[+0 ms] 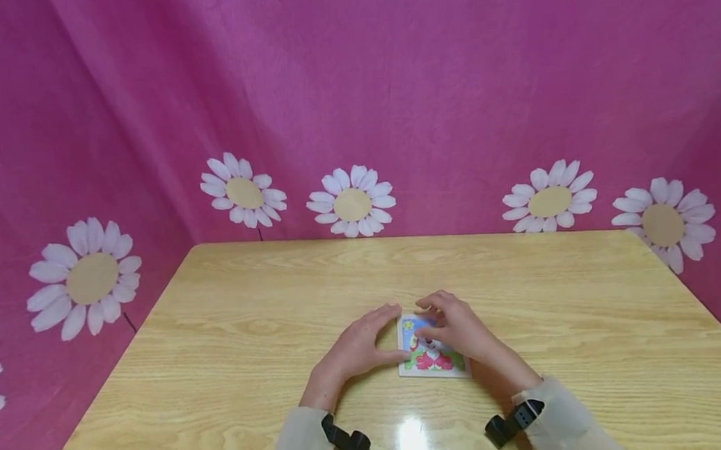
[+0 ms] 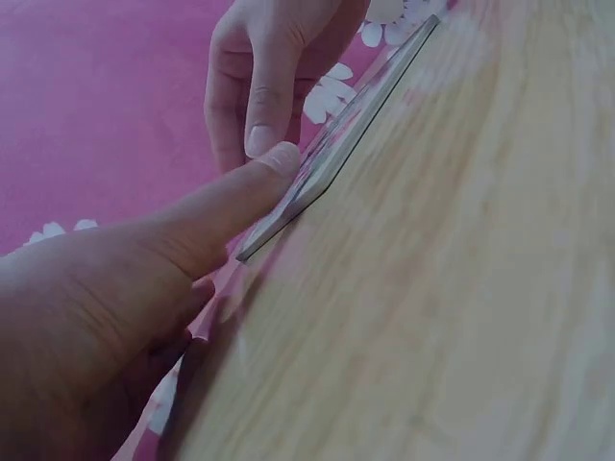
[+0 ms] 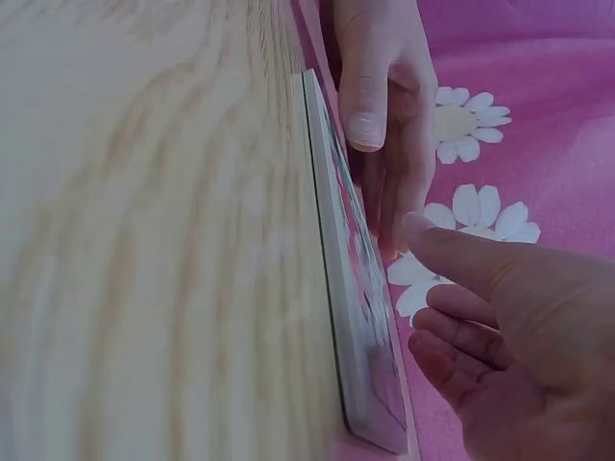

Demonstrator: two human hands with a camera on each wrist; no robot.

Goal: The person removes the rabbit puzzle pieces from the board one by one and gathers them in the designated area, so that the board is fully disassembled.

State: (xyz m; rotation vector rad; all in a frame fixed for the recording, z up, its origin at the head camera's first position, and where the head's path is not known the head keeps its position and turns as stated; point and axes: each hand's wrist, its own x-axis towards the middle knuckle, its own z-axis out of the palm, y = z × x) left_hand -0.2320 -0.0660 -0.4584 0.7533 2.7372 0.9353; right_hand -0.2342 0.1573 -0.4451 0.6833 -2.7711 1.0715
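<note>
A small square picture board (image 1: 434,363) with a pale rim lies flat on the table. Its print shows a cartoon animal in red on green and blue, with a yellow shape in the far left corner. My left hand (image 1: 361,343) rests along the board's left side, thumb over the near part of that edge and fingers stretched toward the far corner. Over the board's right part hovers my right hand (image 1: 462,328), fingers loosely bent and thumb apart from them, hiding some of the picture. In the right wrist view nothing sits between that thumb and the fingers.
The wooden table (image 1: 247,316) has light grain and a bright reflection near its front. Behind and to the left hangs a pink curtain (image 1: 389,97) printed with white daisies. A black wrist camera (image 1: 347,441) is strapped on each wrist, over pale sleeves.
</note>
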